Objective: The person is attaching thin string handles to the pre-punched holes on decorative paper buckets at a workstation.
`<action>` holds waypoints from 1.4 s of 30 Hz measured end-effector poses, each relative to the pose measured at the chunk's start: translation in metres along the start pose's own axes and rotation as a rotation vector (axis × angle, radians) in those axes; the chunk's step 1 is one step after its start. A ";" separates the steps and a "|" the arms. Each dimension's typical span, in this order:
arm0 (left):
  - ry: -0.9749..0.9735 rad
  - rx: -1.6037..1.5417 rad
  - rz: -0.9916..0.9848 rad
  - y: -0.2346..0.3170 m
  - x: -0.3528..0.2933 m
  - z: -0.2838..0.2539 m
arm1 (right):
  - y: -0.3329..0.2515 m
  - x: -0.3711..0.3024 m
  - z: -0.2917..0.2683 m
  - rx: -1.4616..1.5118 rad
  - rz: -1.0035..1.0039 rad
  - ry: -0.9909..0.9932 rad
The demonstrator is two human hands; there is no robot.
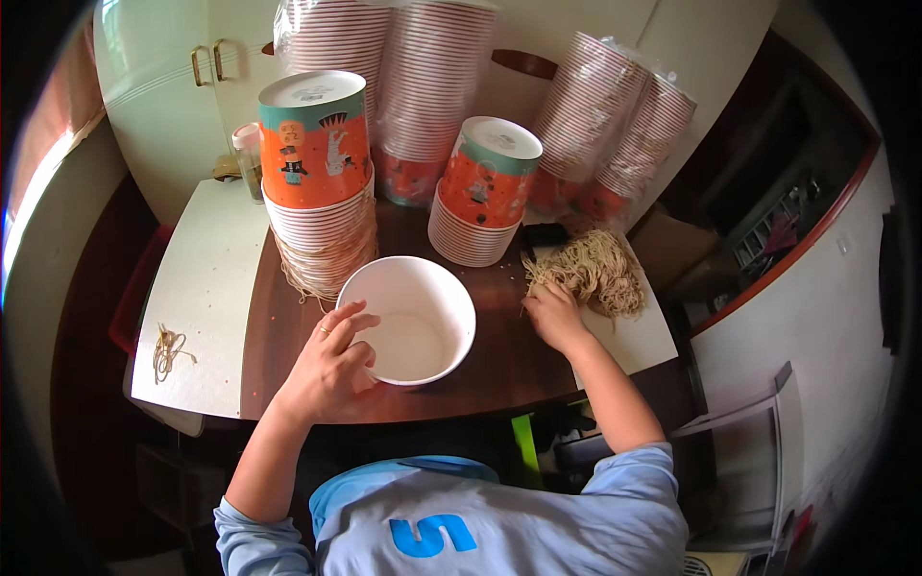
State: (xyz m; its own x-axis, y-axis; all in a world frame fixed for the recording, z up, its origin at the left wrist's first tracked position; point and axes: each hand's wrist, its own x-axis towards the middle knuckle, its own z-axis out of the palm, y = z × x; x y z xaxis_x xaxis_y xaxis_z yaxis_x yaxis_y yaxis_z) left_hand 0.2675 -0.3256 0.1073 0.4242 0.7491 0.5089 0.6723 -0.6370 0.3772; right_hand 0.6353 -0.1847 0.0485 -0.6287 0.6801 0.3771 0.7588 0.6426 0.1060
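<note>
the left hand (331, 357), fingers loosely open, is at the left rim of a white paper bucket (418, 322), near side of the desk (519, 370); the right hand (554, 315) touches tan strings (600, 271) at right, grip unclear; tangling could snag strands.

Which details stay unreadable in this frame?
Head view, right hand: its fingertip grip, hidden by the hand itself and the tan strings.
Head view, back-left wrapped stack: its top, cut off by the upper edge.
Head view, white tub: far outside, behind its wall.
</note>
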 end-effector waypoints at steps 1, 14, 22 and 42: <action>-0.002 -0.002 0.006 0.001 0.001 0.000 | 0.006 0.002 0.009 -0.003 0.006 0.001; 0.264 -0.264 0.171 0.072 -0.024 0.033 | -0.044 0.011 -0.027 0.671 -0.007 0.163; 0.221 -0.602 -0.286 0.090 -0.010 0.087 | -0.117 -0.026 -0.062 1.035 -0.106 -0.200; 0.764 -0.997 -0.431 0.077 -0.052 -0.014 | 0.063 -0.041 0.002 0.083 0.457 0.010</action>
State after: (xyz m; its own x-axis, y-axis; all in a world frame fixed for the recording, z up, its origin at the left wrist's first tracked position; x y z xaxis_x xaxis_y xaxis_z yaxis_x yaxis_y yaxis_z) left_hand 0.2888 -0.4167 0.1210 -0.3751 0.8427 0.3861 -0.2033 -0.4812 0.8527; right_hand 0.7088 -0.1709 0.0385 -0.2308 0.8969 0.3772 0.9412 0.3041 -0.1474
